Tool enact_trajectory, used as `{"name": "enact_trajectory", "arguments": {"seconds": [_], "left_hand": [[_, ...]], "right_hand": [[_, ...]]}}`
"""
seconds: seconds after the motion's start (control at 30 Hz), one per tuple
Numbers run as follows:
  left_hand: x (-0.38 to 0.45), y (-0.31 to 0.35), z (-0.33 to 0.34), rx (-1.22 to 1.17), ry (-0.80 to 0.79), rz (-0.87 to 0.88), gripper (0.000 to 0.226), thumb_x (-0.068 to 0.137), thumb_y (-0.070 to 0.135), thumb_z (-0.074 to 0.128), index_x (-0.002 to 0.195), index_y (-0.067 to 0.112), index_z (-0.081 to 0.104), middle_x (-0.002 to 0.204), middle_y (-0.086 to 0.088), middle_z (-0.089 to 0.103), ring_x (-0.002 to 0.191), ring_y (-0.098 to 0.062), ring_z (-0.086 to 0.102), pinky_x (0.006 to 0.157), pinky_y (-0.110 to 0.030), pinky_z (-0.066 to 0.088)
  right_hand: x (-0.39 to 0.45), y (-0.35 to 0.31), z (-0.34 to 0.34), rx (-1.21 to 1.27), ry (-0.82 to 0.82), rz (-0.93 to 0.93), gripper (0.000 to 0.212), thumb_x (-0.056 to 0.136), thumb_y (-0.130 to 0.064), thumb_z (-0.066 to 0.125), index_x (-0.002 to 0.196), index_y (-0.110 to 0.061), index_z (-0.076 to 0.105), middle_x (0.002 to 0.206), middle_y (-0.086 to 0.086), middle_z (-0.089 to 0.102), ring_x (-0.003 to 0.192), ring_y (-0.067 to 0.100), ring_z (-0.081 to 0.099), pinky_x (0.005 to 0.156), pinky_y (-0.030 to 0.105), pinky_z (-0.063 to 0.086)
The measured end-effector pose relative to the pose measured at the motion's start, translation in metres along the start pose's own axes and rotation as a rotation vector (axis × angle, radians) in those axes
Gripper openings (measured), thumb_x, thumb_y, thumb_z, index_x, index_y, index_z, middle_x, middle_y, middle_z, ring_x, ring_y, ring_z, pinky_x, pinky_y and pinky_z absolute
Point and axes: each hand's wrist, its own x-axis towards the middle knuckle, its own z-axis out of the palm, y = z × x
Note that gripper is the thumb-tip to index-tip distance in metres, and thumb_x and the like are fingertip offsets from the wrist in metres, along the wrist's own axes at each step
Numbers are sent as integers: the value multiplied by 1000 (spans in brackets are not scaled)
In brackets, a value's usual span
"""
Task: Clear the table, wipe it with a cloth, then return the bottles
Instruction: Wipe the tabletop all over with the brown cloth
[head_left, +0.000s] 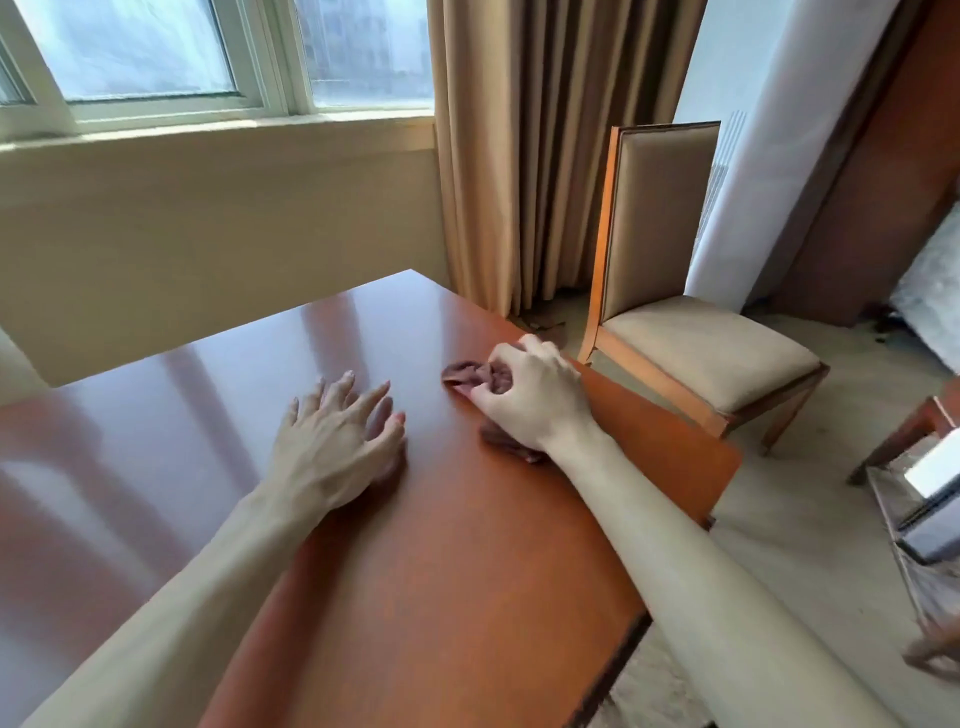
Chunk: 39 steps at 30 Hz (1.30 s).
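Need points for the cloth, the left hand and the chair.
cloth (464, 373): head view, bunched part showing left of the right hand.
left hand (332, 441): head view, back of the hand, flat on the table.
chair (706, 345): head view, seat cushion.

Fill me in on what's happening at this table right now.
A person is wiping the glossy reddish-brown wooden table. Their right hand presses a crumpled dark reddish-brown cloth onto the tabletop near its right edge, fingers curled over it. The left hand rests open on the wood beside it, holding nothing. No bottles are in view on the table. A tan upholstered wooden chair stands just beyond the right edge.
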Motion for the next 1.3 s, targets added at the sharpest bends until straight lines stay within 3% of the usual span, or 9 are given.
{"name": "enact_trajectory", "arguments": {"seconds": [0.1,0.23,0.43,0.6,0.7,0.77,0.93,1.17,1.3], "left_hand": [[24,-14,8,-8,5,-44,78,84,74,9,156,47,20,168,2,14,155,-25,7,124,-49,8],[27,-18,19,-8,15,-57,75,84,74,4,156,52,10,168,10,5,155,-19,-1,125,-45,1],[24,-15,15,-4,5,-60,73,85,73,7,155,52,12,168,12,5,155,-17,-2,124,-45,0],[23,-17,-8,-266,-88,-68,76,77,66,36,150,47,37,166,9,19,154,-15,9,124,-44,4],[-8,-30,-39,-492,-53,-116,74,73,48,48,144,28,53,160,-2,36,145,-18,36,118,-32,25],[-47,-44,-58,-396,-27,-122,72,75,45,46,142,22,55,156,-4,41,136,-21,47,111,-31,32],[-170,-84,-82,-118,-80,-144,57,93,45,46,148,28,46,157,2,39,138,-19,44,113,-35,34],[-368,-111,-90,-117,1,-253,64,85,58,42,142,32,52,148,12,44,136,-13,45,112,-37,39],[-477,-120,-78,-52,129,-407,64,88,64,37,142,34,50,148,14,42,137,-12,41,113,-35,36]], "right_hand": [[53,-16,26,90,-112,-134,28,81,-53,68,97,-30,69,95,-9,53,104,23,56,78,31,38],[144,0,67,64,64,75,32,80,-51,66,97,-24,69,100,2,59,107,32,58,82,37,42],[186,-19,84,66,42,102,35,81,-53,64,96,-21,67,104,5,60,108,33,57,88,40,44],[98,-59,62,107,-35,-28,34,81,-54,63,96,-23,66,108,4,62,111,31,56,91,40,45],[17,-94,47,131,-84,-115,38,80,-57,61,97,-24,66,109,3,63,108,30,56,91,40,47],[-30,-119,40,133,-85,-149,38,80,-55,61,99,-22,67,109,4,64,107,30,57,90,41,47],[-134,-192,22,160,-114,-192,40,81,-54,62,103,-21,69,110,6,64,108,32,57,93,43,45],[-308,-262,-19,292,-170,-431,39,80,-55,56,103,-25,67,108,0,62,108,26,55,96,41,46],[-331,-261,-31,327,-258,-469,44,76,-64,52,99,-29,66,106,-6,59,105,22,55,85,38,47]]}}
